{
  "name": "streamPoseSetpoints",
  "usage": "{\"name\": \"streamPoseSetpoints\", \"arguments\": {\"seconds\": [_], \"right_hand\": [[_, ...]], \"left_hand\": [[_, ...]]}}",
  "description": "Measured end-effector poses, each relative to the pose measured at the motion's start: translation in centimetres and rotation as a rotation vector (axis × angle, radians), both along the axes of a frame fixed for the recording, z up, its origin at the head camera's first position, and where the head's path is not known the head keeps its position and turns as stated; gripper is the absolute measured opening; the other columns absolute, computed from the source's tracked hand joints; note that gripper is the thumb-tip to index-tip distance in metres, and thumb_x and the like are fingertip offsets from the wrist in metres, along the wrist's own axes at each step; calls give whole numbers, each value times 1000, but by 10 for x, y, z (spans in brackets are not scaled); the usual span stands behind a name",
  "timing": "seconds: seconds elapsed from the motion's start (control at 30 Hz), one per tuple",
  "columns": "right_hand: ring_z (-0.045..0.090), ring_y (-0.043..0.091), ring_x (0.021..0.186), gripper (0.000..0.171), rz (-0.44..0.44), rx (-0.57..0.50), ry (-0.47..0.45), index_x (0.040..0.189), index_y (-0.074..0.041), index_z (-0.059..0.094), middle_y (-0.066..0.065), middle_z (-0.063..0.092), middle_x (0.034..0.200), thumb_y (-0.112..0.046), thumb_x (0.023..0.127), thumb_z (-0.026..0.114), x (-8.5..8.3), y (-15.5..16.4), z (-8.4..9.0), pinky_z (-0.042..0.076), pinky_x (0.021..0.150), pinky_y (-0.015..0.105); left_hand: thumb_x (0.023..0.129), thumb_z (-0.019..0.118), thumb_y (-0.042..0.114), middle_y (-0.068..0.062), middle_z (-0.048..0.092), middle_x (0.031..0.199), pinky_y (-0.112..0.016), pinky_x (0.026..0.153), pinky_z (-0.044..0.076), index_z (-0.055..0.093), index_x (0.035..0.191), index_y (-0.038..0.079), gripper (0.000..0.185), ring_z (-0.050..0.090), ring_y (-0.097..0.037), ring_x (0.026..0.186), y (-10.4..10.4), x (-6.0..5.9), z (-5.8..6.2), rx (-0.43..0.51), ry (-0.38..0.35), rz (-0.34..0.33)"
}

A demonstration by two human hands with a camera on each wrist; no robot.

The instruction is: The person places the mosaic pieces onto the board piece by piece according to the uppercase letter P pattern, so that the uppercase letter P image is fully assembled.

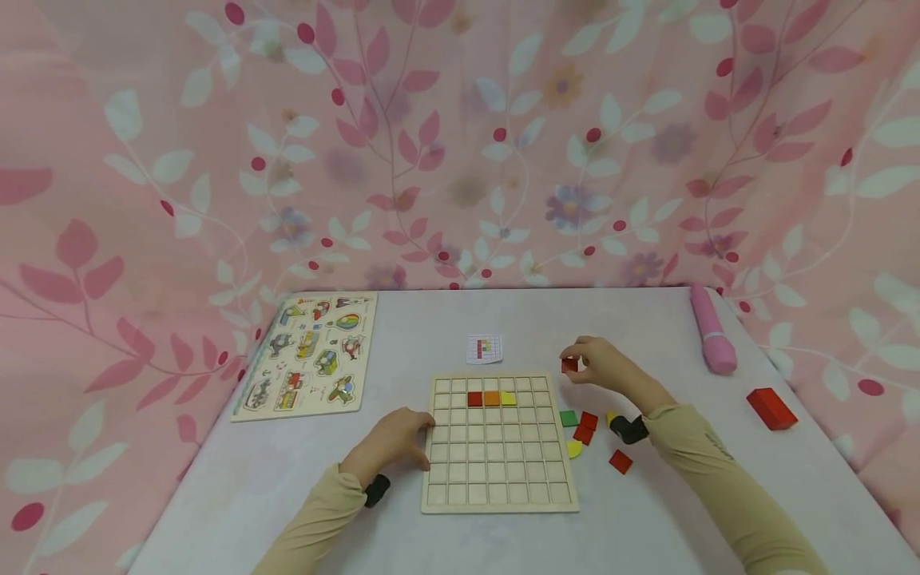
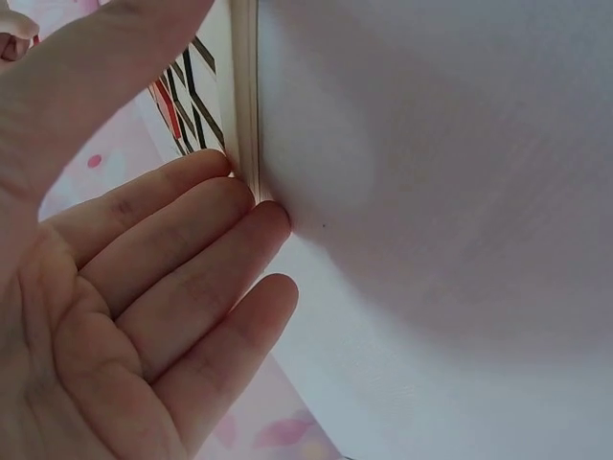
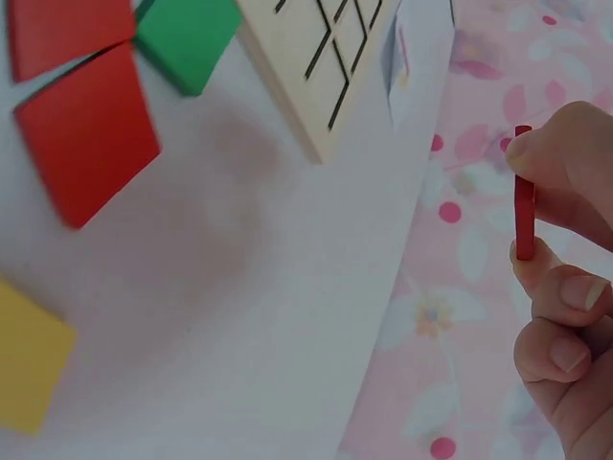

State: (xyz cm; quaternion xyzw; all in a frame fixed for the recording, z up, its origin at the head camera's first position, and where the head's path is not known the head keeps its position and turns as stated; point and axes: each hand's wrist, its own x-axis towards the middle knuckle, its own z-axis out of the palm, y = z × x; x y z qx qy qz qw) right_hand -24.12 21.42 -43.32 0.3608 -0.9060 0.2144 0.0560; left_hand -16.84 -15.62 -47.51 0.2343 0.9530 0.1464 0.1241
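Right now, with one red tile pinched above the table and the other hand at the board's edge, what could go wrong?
1. The right hand pinches the red tile only by its thin edges, so it might slip and drop.
2. The left hand merely rests straight fingers against the grid board; a nudge could shift it and perhaps unseat the three placed tiles.
3. The loose tiles lie near the right forearm, which may scatter them.

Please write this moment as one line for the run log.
left hand: rests on grid board edge | right hand: pinches red tile above table | board: red, orange, yellow tiles placed
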Motion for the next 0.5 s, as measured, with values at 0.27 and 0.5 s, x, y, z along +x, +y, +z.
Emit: {"name": "streamPoseSetpoints", "arguments": {"seconds": [0.27, 0.5], "right_hand": [[44, 13, 60, 20, 45, -53, 29, 89, -3, 67, 2, 53, 73, -3, 69, 69, -3, -19, 7, 41, 53, 26], [44, 12, 59, 18, 72, -58, 36, 88, -5, 68, 1, 54, 72, -6, 70, 71, -5, -36, 6, 41, 52, 24]], "left_hand": [[49, 87, 25, -1, 62, 89, -33, 75, 44, 64, 98, 7, 58, 55, -19, 84, 1, -2, 4, -16, 39, -38], [47, 86, 24, 0, 62, 85, -32, 71, 44, 64, 93, 8, 53, 55, -19, 80, 3, 0, 7, -26, 84, -75]]}}
